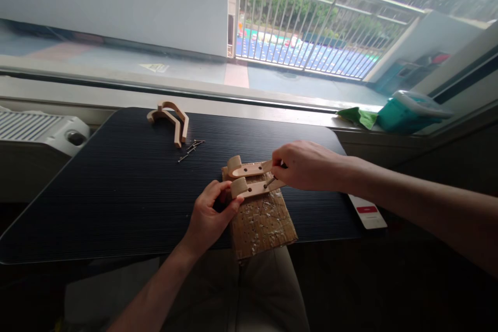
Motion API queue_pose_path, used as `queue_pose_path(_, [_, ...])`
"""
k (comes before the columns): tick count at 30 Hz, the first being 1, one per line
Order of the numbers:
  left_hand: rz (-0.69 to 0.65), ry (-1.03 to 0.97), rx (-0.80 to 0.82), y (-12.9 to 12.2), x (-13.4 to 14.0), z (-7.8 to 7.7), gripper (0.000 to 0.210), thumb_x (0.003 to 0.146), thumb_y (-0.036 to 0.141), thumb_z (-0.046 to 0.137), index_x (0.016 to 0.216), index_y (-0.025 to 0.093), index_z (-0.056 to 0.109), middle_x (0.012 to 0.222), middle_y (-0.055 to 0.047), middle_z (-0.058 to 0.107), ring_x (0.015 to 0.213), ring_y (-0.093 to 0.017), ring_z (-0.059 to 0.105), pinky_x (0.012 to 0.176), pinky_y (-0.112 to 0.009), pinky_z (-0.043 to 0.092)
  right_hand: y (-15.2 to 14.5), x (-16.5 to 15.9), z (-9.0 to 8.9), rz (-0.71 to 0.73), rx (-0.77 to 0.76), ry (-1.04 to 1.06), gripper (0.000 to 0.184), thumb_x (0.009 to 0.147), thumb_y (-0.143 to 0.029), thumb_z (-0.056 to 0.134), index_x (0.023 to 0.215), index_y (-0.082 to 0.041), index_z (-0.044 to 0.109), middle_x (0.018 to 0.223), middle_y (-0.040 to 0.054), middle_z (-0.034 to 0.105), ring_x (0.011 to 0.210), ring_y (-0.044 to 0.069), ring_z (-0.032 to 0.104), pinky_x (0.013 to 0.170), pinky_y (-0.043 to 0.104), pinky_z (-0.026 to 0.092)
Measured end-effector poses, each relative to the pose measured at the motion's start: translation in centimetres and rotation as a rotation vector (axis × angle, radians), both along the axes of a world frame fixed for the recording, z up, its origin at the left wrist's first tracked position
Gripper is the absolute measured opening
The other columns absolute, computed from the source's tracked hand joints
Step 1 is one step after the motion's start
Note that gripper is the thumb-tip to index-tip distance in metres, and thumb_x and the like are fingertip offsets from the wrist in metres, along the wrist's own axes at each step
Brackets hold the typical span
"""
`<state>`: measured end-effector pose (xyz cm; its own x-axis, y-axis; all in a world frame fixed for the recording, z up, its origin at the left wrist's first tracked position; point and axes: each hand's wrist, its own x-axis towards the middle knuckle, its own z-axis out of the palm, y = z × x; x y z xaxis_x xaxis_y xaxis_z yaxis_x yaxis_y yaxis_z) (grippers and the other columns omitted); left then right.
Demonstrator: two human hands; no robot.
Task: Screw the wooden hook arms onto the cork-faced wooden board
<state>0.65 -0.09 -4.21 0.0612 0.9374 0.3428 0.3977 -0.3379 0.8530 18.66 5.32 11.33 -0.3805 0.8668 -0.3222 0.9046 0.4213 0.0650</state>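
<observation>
My left hand [212,212] pinches the curved end of the nearer wooden hook [257,189] between thumb and fingers. That hook lies on a worn brown board [262,223] pitted with small holes. In my right hand [301,163] is a screwdriver [271,182], gripped by its dark handle, its thin shaft slanting down to a hole in the nearer hook. A second wooden hook [249,170] lies alongside on the board, behind the first; its right end is partly hidden by my right hand. Both hooks show dark holes or screw heads along their flat parts.
Two more wooden hooks [179,122] stand at the back of the dark table [116,192], beside several loose screws [190,149]. A phone [368,211] lies at the right edge. On the sill are a green cloth [358,117] and a teal container [408,112]. A white heater [42,129] stands left.
</observation>
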Motion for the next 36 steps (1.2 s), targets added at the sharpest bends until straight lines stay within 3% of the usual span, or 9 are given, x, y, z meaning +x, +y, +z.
queue_pose_path(3, [-0.003,-0.007,0.002,-0.1,0.0,0.0,0.02,0.077,0.029,0.06,0.094,0.019,0.059,0.07,0.004,0.045,0.066,-0.01,0.046,0.063,-0.022,0.04,-0.2,-0.1,0.6,0.032,0.004,-0.084,0.032,0.081,-0.037,0.04,0.079,-0.018,0.066,0.069,0.0069,0.064,0.059,0.015,0.053,0.049,0.026,0.026])
queue_pose_path(7, [0.001,-0.02,0.013,-0.1,-0.1,0.0,0.02,0.076,0.029,0.061,0.094,0.019,0.058,0.071,0.004,0.046,0.066,-0.009,0.047,0.063,-0.022,0.041,-0.7,0.0,1.8,0.203,0.017,-0.126,0.029,0.077,-0.037,0.051,0.096,-0.02,0.063,0.069,0.0049,0.064,0.061,0.015,0.055,0.05,0.025,0.025])
queue_pose_path(10, [0.0,-0.016,0.008,-0.1,0.0,0.0,0.02,0.077,0.03,0.061,0.093,0.019,0.058,0.071,0.004,0.046,0.066,-0.01,0.046,0.062,-0.022,0.041,-1.0,-0.1,2.0,0.371,-0.015,-0.119,0.016,0.08,-0.022,0.048,0.086,-0.018,0.063,0.072,0.004,0.063,0.06,0.012,0.054,0.05,0.026,0.025])
queue_pose_path(15, [-0.001,-0.012,-0.003,0.2,-0.1,-0.1,0.019,0.077,0.029,0.06,0.092,0.019,0.058,0.071,0.003,0.046,0.066,-0.01,0.046,0.062,-0.022,0.041,-0.7,-0.6,1.0,0.56,0.008,-0.084,0.016,0.081,-0.009,0.045,0.077,-0.014,0.059,0.074,0.0053,0.063,0.062,0.011,0.053,0.051,0.026,0.025])
queue_pose_path(20, [0.011,-0.001,-0.007,0.3,-0.1,-0.1,0.018,0.076,0.029,0.061,0.091,0.019,0.058,0.071,0.004,0.046,0.065,-0.009,0.046,0.061,-0.021,0.04,0.0,-0.4,0.3,0.405,0.03,-0.084,0.014,0.082,-0.019,0.047,0.078,-0.015,0.059,0.068,0.0031,0.063,0.055,0.011,0.05,0.049,0.026,0.023])
queue_pose_path(25, [0.01,-0.002,0.003,0.3,-0.1,-0.2,0.019,0.076,0.029,0.061,0.092,0.019,0.058,0.07,0.004,0.044,0.064,-0.009,0.045,0.06,-0.021,0.04,0.5,-0.3,0.1,0.112,0.044,-0.054,0.029,0.083,-0.033,0.04,0.072,-0.017,0.062,0.061,0.0035,0.061,0.051,0.011,0.048,0.047,0.025,0.022])
queue_pose_path(27, [0.007,-0.005,0.007,0.2,-0.1,-0.2,0.019,0.076,0.029,0.061,0.093,0.019,0.058,0.07,0.004,0.044,0.064,-0.009,0.045,0.06,-0.021,0.04,0.5,-0.6,0.0,0.065,0.066,-0.067,0.032,0.083,-0.035,0.038,0.071,-0.017,0.062,0.062,0.0048,0.061,0.052,0.012,0.049,0.047,0.025,0.023])
queue_pose_path(31, [0.001,-0.011,0.009,0.0,-0.2,-0.3,0.02,0.077,0.029,0.061,0.094,0.019,0.058,0.071,0.004,0.045,0.065,-0.009,0.046,0.062,-0.021,0.04,0.1,-1.0,0.6,0.12,0.105,-0.172,0.039,0.084,-0.041,0.036,0.074,-0.016,0.063,0.061,0.0078,0.061,0.054,0.014,0.051,0.048,0.026,0.024])
queue_pose_path(36, [-0.006,-0.009,0.014,-0.1,-0.1,-0.2,0.019,0.077,0.029,0.06,0.094,0.019,0.058,0.07,0.004,0.045,0.065,-0.009,0.046,0.061,-0.022,0.04,-0.7,-0.3,1.9,0.31,0.09,-0.175,0.022,0.079,-0.032,0.051,0.093,-0.018,0.061,0.069,0.0041,0.062,0.056,0.013,0.051,0.049,0.026,0.024])
